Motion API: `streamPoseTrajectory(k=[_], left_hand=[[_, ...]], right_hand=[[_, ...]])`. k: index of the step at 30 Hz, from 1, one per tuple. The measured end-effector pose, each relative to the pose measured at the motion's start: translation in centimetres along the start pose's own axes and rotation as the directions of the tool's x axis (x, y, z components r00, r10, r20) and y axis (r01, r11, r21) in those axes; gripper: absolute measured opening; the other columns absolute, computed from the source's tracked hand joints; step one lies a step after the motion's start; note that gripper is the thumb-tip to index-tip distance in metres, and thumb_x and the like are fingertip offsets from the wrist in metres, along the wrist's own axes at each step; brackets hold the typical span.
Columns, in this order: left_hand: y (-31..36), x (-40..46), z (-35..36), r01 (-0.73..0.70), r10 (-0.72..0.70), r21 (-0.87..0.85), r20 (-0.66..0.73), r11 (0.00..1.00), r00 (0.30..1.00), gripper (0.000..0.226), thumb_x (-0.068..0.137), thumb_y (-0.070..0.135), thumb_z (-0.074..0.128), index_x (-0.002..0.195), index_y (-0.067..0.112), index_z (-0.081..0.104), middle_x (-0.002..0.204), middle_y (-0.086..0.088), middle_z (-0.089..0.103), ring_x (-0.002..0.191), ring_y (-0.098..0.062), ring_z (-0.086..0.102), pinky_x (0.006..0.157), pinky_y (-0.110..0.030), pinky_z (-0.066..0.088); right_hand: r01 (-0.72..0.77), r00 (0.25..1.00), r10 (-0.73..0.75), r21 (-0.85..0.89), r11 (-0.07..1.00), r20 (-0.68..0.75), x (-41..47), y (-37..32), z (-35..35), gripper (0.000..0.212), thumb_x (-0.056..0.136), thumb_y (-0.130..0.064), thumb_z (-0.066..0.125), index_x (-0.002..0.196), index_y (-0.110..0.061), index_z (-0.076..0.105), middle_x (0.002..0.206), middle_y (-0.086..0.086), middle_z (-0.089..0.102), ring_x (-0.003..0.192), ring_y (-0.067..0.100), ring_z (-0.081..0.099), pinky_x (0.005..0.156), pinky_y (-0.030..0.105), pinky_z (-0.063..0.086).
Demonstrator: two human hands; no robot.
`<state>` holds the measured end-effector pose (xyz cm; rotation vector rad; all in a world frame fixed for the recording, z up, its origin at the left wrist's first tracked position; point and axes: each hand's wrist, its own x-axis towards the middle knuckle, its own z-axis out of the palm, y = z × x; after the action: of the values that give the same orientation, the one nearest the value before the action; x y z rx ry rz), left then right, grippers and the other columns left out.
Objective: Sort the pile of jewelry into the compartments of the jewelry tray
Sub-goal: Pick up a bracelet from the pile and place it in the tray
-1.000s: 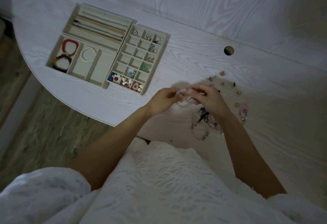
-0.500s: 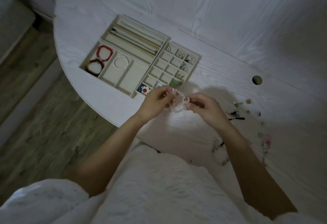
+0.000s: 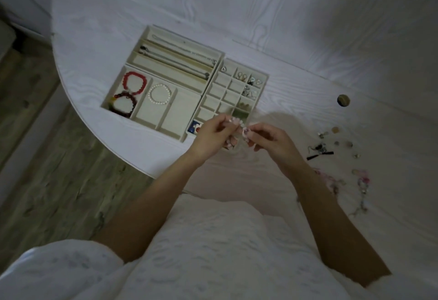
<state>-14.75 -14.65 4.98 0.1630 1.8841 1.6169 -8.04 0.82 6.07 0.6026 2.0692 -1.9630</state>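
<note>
Both hands have carried a pale pink beaded bracelet (image 3: 235, 125) away from the loose pile (image 3: 336, 157) and now hold it over the near corner of the jewelry tray (image 3: 166, 100), where a second ago it was lifted above the pile itself. The left hand (image 3: 211, 135) pinches one side of the loop and the right hand (image 3: 267, 139) pinches the other, each grip closed on the beads, the strand stretched between them. Judgement: the piece is in transit and not yet placed; the open bracelet compartments lie just beyond and to the left of the left grip.

Materials noted. Bracelet: small rounded beads, glossy, on a flexible loop that sags below the fingers. Tray: beige, matte, cloth-like lining, with straight dividers forming long slots, broad bays and a grid of small cells. Left of the grip, a red bracelet (image 3: 134, 82), a dark bracelet (image 3: 124, 106) and a white pearl bracelet (image 3: 160, 93) rest in the bays. Pile, well to the right of the right grip: small mixed pieces, too blurred to identify. Table (image 3: 308, 50): white, with visible wood grain.
</note>
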Motion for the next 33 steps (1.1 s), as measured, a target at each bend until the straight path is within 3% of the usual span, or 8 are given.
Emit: streamPoseTrajectory(k=[3, 10, 14, 17, 20, 23, 28, 33], left_hand=[[0.2, -0.4, 0.4, 0.008, -0.008, -0.069, -0.005, 0.998, 1.000, 0.018, 0.099, 0.018, 0.048, 0.092, 0.004, 0.056, 0.072, 0.008, 0.070, 0.060, -0.010, 0.060, 0.062, -0.033, 0.049], [0.7, -1.6, 1.1, 0.000, -0.002, -0.124, -0.012, 0.992, 1.000, 0.015, 0.100, 0.017, 0.045, 0.094, 0.008, 0.056, 0.086, 0.000, 0.072, 0.064, -0.011, 0.063, 0.062, -0.021, 0.048], [1.1, -2.6, 1.2, -0.019, 0.018, -0.065, -0.017, 0.998, 1.000, 0.015, 0.099, 0.018, 0.048, 0.094, 0.007, 0.057, 0.083, -0.006, 0.067, 0.063, -0.011, 0.061, 0.058, -0.020, 0.049], [1.2, -3.1, -0.8, -0.023, 0.022, -0.004, -0.121, 1.000, 0.992, 0.015, 0.095, 0.018, 0.056, 0.099, 0.006, 0.063, 0.073, -0.005, 0.059, 0.061, -0.012, 0.059, 0.056, -0.020, 0.049], [0.5, -3.5, -5.1, 0.048, -0.059, -0.068, -0.172, 0.997, 0.983, 0.018, 0.093, 0.009, 0.057, 0.109, 0.015, 0.062, 0.084, -0.007, 0.057, 0.073, -0.011, 0.060, 0.067, -0.019, 0.051], [-0.9, -3.8, -9.9, 0.060, -0.092, -0.171, -0.185, 0.983, 0.979, 0.023, 0.092, -0.001, 0.054, 0.112, 0.010, 0.058, 0.090, -0.009, 0.056, 0.076, -0.011, 0.060, 0.074, -0.020, 0.052], [-3.6, -2.3, -15.3, 0.066, 0.019, 0.191, -0.410, 0.979, 0.912, 0.018, 0.087, 0.003, 0.063, 0.100, 0.015, 0.064, 0.089, 0.000, 0.066, 0.079, -0.008, 0.064, 0.079, -0.031, 0.056], [-4.6, -1.4, -18.0, 0.172, 0.075, 0.478, -0.454, 0.861, 0.888, 0.027, 0.093, 0.019, 0.059, 0.120, 0.017, 0.062, 0.104, -0.002, 0.069, 0.093, -0.018, 0.065, 0.086, -0.031, 0.051]], right_hand=[[0.055, 0.997, -0.052, 0.038, 0.998, -0.065, -0.8, -0.2, -0.4, 0.010, 0.089, -0.008, 0.060, 0.096, -0.004, 0.066, 0.079, 0.003, 0.066, 0.069, 0.009, 0.061, 0.063, 0.021, 0.048], [0.073, 0.989, -0.055, 0.132, 0.989, -0.136, -2.1, -0.1, -0.9, 0.008, 0.090, -0.008, 0.059, 0.093, -0.010, 0.065, 0.086, -0.001, 0.068, 0.080, 0.012, 0.064, 0.070, 0.023, 0.050], [-0.008, 1.000, 0.008, 0.208, 0.978, 0.004, -2.3, 0.0, -0.2, 0.009, 0.088, -0.005, 0.058, 0.087, -0.015, 0.056, 0.092, -0.001, 0.064, 0.092, 0.014, 0.059, 0.084, 0.032, 0.049], [-0.030, 0.998, 0.023, 0.116, 0.993, 0.066, -1.0, -0.7, 1.7, 0.018, 0.084, -0.006, 0.065, 0.088, -0.014, 0.050, 0.088, 0.001, 0.066, 0.083, 0.016, 0.062, 0.077, 0.033, 0.052], [-0.044, 0.998, 0.041, 0.052, 0.998, 0.056, 1.7, -1.6, 4.2, 0.017, 0.085, -0.008, 0.066, 0.090, -0.016, 0.052, 0.103, 0.006, 0.065, 0.086, 0.019, 0.065, 0.074, 0.038, 0.054], [-0.033, 0.996, 0.035, -0.020, 0.999, 0.076, 5.0, -2.7, 7.3, 0.015, 0.088, -0.005, 0.062, 0.091, -0.017, 0.054, 0.114, 0.010, 0.059, 0.083, 0.019, 0.068, 0.069, 0.032, 0.058], [0.030, 0.987, 0.011, -0.256, 0.966, 0.158, 10.1, -4.3, 13.5, 0.010, 0.090, -0.006, 0.058, 0.098, -0.012, 0.055, 0.106, 0.001, 0.059, 0.074, 0.014, 0.067, 0.065, 0.027, 0.058], [0.004, 0.978, 0.063, -0.319, 0.948, 0.201, 12.8, -3.9, 17.5, 0.011, 0.091, -0.006, 0.057, 0.101, -0.010, 0.056, 0.113, 0.012, 0.058, 0.081, 0.019, 0.066, 0.068, 0.031, 0.059]])
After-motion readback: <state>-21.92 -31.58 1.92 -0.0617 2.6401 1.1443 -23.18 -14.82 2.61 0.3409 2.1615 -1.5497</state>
